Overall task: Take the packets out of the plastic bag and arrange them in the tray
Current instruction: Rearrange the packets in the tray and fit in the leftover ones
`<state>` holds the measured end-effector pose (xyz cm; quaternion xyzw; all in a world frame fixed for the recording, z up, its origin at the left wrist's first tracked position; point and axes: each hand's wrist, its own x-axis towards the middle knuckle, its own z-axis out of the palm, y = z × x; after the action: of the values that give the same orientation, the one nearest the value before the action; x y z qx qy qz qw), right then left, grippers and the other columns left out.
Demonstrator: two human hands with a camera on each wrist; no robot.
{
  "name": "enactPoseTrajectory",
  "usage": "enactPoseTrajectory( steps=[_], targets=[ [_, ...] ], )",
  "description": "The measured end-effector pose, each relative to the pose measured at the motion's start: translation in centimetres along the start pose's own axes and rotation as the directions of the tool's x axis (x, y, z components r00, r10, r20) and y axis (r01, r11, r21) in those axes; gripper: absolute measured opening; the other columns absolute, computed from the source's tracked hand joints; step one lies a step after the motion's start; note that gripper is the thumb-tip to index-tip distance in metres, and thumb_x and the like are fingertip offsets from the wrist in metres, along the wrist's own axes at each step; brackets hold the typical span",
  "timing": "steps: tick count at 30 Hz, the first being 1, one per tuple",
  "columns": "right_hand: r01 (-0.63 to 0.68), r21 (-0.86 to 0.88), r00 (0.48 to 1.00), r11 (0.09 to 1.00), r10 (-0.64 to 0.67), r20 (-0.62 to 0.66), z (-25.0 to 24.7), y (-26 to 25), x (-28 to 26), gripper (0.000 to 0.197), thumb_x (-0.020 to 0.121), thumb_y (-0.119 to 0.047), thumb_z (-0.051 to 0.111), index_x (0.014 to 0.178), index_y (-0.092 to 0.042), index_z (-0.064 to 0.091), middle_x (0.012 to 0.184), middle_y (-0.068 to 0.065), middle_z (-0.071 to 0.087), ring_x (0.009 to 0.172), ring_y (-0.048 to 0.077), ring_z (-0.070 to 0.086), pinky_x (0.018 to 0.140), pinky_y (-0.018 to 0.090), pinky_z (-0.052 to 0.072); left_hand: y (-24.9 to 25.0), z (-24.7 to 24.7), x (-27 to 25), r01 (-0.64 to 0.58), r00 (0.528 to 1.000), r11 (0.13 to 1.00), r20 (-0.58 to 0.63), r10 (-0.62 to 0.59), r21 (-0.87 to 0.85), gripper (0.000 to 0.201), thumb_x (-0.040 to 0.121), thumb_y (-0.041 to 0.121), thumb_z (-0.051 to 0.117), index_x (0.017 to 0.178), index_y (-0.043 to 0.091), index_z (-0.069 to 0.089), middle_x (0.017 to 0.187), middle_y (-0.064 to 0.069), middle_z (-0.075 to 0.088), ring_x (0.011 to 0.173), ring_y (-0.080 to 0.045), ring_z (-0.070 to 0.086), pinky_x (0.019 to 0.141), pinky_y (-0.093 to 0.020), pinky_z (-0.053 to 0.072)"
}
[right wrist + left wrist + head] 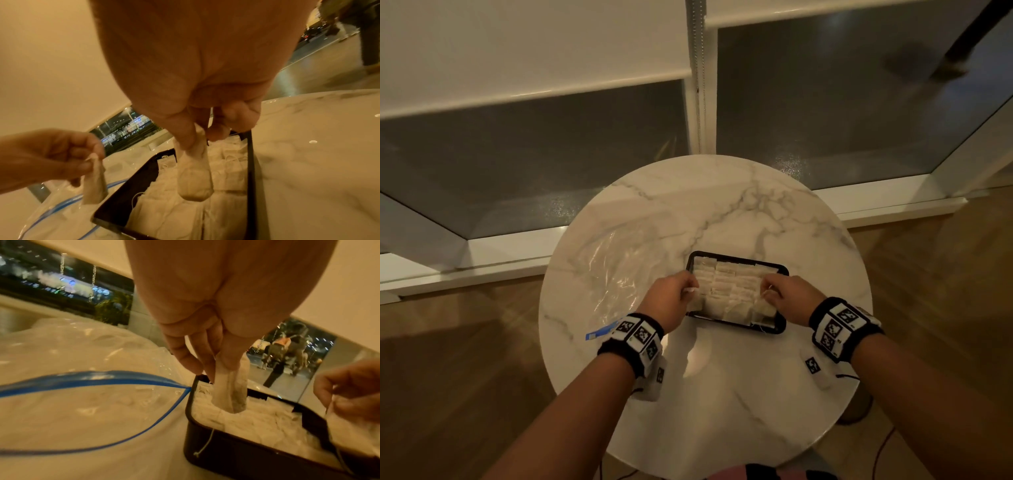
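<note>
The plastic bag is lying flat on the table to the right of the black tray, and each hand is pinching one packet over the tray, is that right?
Not quite. The plastic bag lies to the left of the black tray, not the right; the head view shows it. The rest holds: the left hand and the right hand each pinch one packet over the tray on the table.

The head view looks steeply down from above the round table's [722, 212] near edge. Each of the 2 wrist views looks close along its palm, low over the tabletop. All 3 views share the black tray [780, 329] [236, 454] [127, 183].
</note>
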<state>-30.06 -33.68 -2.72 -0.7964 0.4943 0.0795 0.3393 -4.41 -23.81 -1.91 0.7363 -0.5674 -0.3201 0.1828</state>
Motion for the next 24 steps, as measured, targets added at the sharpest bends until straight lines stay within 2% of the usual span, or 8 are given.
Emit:
enactPoseTrajectory(
  steps=[3, 5, 8, 11, 14, 17, 20, 24],
  targets=[
    [0.035, -0.064, 0.998, 0.997, -0.032, 0.053, 0.1, 0.3, 1.1, 0.007, 0.097, -0.024, 0.050, 0.095, -0.029, 0.055, 0.094, -0.007, 0.058, 0.085, 0.013, 0.055, 0.074, 0.026, 0.041, 0.6, 1.1, 2.3, -0.050, 0.998, 0.948, 0.039, 0.040, 0.314, 0.021, 0.099, 0.019, 0.053, 0.116, 0.030, 0.060, 0.102, 0.006, 0.066, 0.102, -0.017, 0.056, 0.095, -0.039, 0.038],
    [0.046, -0.066, 0.995, 0.997, -0.040, 0.086, 0.3, 0.3, 1.7, 0.007, 0.097, -0.023, 0.051, 0.097, -0.027, 0.057, 0.096, -0.005, 0.060, 0.086, 0.013, 0.055, 0.073, 0.025, 0.041, 0.6, 1.7, 3.2, -0.093, 0.994, 0.875, 0.100, 0.051, 0.476, 0.028, 0.097, 0.017, 0.053, 0.120, 0.034, 0.056, 0.102, 0.008, 0.067, 0.108, -0.018, 0.051, 0.095, -0.041, 0.030],
    [0.045, -0.009, 0.993, 0.999, -0.044, 0.105, 0.4, -0.1, 2.5, 0.009, 0.097, -0.022, 0.052, 0.097, -0.025, 0.060, 0.095, -0.003, 0.063, 0.085, 0.014, 0.058, 0.072, 0.025, 0.044, 0.3, 2.4, 4.0, -0.120, 0.982, 0.789, 0.190, 0.004, 0.603, 0.043, 0.089, 0.014, 0.060, 0.126, 0.034, 0.050, 0.110, 0.005, 0.065, 0.112, -0.020, 0.048, 0.094, -0.042, 0.028],
    [0.049, 0.059, 0.995, 0.997, -0.054, 0.078, 0.8, -1.1, 3.2, 0.007, 0.096, -0.025, 0.054, 0.091, -0.029, 0.058, 0.097, -0.005, 0.065, 0.088, 0.015, 0.061, 0.077, 0.029, 0.049, 0.0, 2.9, 4.3, -0.111, 0.975, 0.764, 0.219, -0.040, 0.635, 0.049, 0.085, 0.012, 0.061, 0.128, 0.033, 0.048, 0.116, 0.000, 0.063, 0.113, -0.022, 0.049, 0.098, -0.044, 0.027],
    [0.053, 0.110, 0.997, 0.993, -0.059, 0.056, 1.6, -2.5, 4.1, 0.005, 0.095, -0.026, 0.056, 0.093, -0.027, 0.061, 0.095, -0.010, 0.060, 0.089, 0.012, 0.057, 0.076, 0.026, 0.044, 0.2, 3.3, 4.6, -0.068, 0.971, 0.774, 0.220, -0.094, 0.629, 0.043, 0.087, 0.014, 0.057, 0.126, 0.031, 0.049, 0.119, -0.003, 0.062, 0.115, -0.024, 0.050, 0.101, -0.046, 0.025],
    [0.045, 0.173, 0.996, 0.984, -0.058, 0.073, 2.7, -3.5, 5.4, 0.007, 0.093, -0.025, 0.059, 0.088, -0.030, 0.060, 0.096, -0.009, 0.059, 0.089, 0.012, 0.056, 0.072, 0.024, 0.040, 0.7, 3.6, 5.0, -0.031, 0.968, 0.767, 0.211, -0.137, 0.641, 0.035, 0.090, 0.017, 0.053, 0.124, 0.028, 0.051, 0.116, -0.003, 0.063, 0.115, -0.025, 0.050, 0.104, -0.047, 0.026],
    [0.032, 0.183, 0.991, 0.983, -0.055, 0.121, 3.7, -4.1, 6.5, 0.005, 0.093, -0.024, 0.058, 0.091, -0.028, 0.060, 0.099, -0.008, 0.058, 0.091, 0.013, 0.056, 0.073, 0.025, 0.040, 1.2, 3.7, 5.1, -0.022, 0.973, 0.760, 0.188, -0.132, 0.650, 0.039, 0.085, 0.015, 0.060, 0.122, 0.028, 0.053, 0.112, -0.001, 0.065, 0.114, -0.025, 0.052, 0.101, -0.047, 0.030],
    [0.027, 0.159, 0.986, 0.987, -0.052, 0.157, 4.6, -4.8, 7.4, 0.009, 0.093, -0.024, 0.058, 0.102, -0.025, 0.062, 0.109, -0.002, 0.062, 0.092, 0.014, 0.057, 0.077, 0.026, 0.044, 0.8, 3.5, 4.7, 0.041, 0.994, 0.869, 0.072, -0.087, 0.492, 0.042, 0.082, 0.009, 0.064, 0.121, 0.025, 0.056, 0.117, 0.000, 0.061, 0.114, -0.026, 0.052, 0.097, -0.043, 0.037]
  ],
)
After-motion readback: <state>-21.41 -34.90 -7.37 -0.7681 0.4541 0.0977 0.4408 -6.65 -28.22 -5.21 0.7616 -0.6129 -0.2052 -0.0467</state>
